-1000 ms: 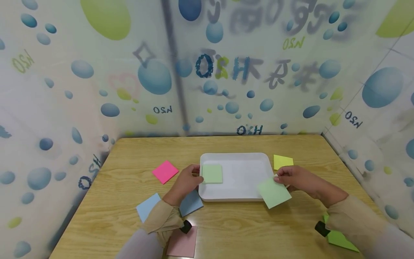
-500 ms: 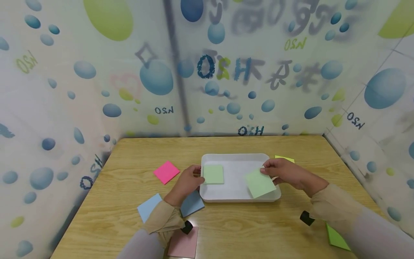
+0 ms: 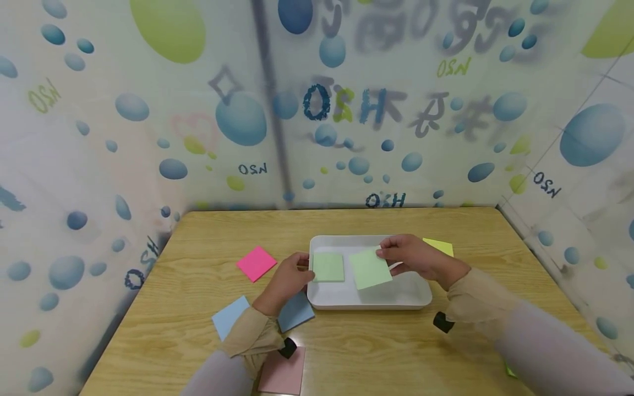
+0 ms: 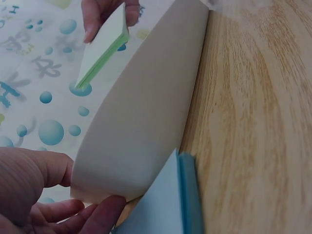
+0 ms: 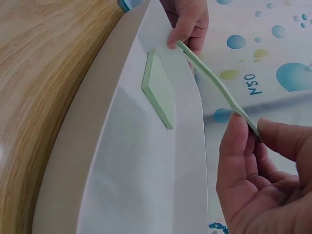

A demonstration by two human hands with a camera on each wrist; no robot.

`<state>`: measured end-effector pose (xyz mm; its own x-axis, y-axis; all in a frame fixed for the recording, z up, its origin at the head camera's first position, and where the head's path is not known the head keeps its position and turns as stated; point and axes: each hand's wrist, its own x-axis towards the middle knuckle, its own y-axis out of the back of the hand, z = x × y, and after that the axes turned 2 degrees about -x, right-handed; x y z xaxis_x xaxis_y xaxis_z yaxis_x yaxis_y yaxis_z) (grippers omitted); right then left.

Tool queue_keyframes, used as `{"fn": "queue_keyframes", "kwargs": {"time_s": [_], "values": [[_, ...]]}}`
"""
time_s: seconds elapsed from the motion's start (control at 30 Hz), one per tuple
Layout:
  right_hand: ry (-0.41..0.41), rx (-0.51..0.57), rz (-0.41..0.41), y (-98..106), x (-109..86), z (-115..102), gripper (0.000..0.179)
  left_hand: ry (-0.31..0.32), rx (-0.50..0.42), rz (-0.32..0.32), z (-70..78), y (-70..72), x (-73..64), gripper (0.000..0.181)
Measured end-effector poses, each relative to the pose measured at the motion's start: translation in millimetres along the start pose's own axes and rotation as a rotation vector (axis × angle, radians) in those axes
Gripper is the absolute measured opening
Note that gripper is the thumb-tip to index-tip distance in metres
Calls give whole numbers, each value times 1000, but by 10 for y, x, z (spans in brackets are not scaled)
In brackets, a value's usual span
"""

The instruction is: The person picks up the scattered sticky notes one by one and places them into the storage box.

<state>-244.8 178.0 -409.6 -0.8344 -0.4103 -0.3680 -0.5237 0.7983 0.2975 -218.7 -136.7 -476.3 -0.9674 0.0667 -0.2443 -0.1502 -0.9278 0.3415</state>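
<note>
Matt paper pad (image 3: 370, 268), smooth plastic tray (image 3: 403, 294)

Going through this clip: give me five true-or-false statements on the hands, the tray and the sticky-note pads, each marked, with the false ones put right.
1. The right hand pinches a pale green pad above the white tray. True.
2. The left hand holds a blue pad. False: it grips the edge of the white tray at its left end.
3. A second pale green pad lies in the white tray, toward the left end. True.
4. The bright pink pad lies inside the white tray. False: it lies on the table, to the left of the white tray.
5. The yellow pad is partly hidden behind the right hand in the head view. True.
</note>
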Motion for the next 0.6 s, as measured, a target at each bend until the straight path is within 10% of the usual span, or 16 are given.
{"fn": "queue_keyframes", "kwargs": {"time_s": [0.6], "values": [[-35,108,47,-335,447,-76,31,-38,-6,-2,2,16,-15,49]]}}
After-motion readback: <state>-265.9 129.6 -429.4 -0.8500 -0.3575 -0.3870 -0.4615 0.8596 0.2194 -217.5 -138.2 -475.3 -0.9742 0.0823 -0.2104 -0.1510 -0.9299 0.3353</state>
